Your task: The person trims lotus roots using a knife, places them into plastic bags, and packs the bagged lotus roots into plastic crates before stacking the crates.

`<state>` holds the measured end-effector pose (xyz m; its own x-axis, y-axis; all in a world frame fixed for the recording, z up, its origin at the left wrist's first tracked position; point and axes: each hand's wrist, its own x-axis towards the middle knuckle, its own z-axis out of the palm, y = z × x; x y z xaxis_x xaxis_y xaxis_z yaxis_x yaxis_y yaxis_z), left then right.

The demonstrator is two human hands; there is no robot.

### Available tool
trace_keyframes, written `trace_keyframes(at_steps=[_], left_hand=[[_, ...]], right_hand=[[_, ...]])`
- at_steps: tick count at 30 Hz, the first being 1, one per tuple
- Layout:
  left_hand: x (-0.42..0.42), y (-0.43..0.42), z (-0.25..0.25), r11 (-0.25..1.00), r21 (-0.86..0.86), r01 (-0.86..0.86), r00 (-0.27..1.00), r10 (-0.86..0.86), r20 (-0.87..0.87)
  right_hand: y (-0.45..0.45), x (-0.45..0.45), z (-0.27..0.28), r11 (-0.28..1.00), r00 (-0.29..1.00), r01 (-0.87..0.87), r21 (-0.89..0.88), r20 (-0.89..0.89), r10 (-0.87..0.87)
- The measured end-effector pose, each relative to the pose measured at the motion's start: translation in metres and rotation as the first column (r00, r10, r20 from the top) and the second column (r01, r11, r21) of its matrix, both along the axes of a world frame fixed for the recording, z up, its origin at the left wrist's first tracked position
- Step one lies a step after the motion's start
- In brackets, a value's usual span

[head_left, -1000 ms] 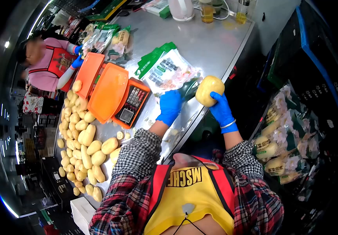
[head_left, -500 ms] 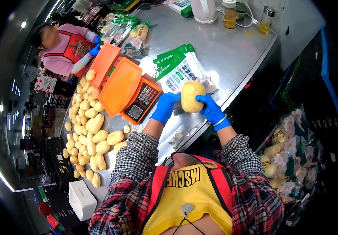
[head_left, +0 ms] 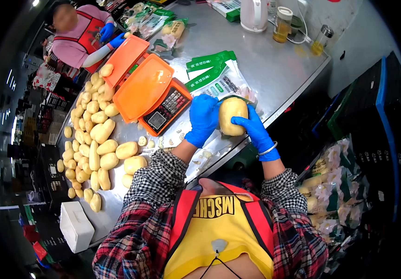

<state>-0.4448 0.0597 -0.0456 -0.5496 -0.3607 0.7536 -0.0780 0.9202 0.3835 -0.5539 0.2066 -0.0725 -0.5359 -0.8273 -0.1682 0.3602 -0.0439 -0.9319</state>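
In blue gloves, both hands are over the near edge of the metal table. My right hand [head_left: 257,129] grips a large peeled potato [head_left: 233,116] from its right side. Close to the potato's left side is my left hand [head_left: 203,117], its fingers curled; what it holds, if anything, is hidden. Behind the potato lie green and white printed bags [head_left: 212,76]. An orange scale [head_left: 143,88] with a keypad stands left of my hands. Many peeled potatoes [head_left: 100,132] lie in a heap farther left.
Across the table a person [head_left: 84,35] in blue gloves reaches to a second orange tray [head_left: 126,60]. Jars [head_left: 282,28] and a white kettle [head_left: 253,15] stand at the back. A white box [head_left: 76,225] is lower left; filled bags [head_left: 333,186] lie at right.
The potato has moved left with my right hand, from the table's edge to beside my left hand. The view has shifted. The other person's hands have moved apart.
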Motion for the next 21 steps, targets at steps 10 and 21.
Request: trace_keyframes(at_steps=[10,21], left_hand=[[0.063,-0.006,0.049,0.96,-0.275,0.061,0.989,-0.02,0.149],[0.128,-0.035,0.064,0.985,-0.137,-0.108,0.994,0.107,-0.008]], right_hand=[[-0.029,0.041,0.022,0.961,0.677,-0.047,-0.273,0.698,0.231],[-0.11,0.091,0.04,0.902,0.593,-0.129,-0.411,0.697,0.403]])
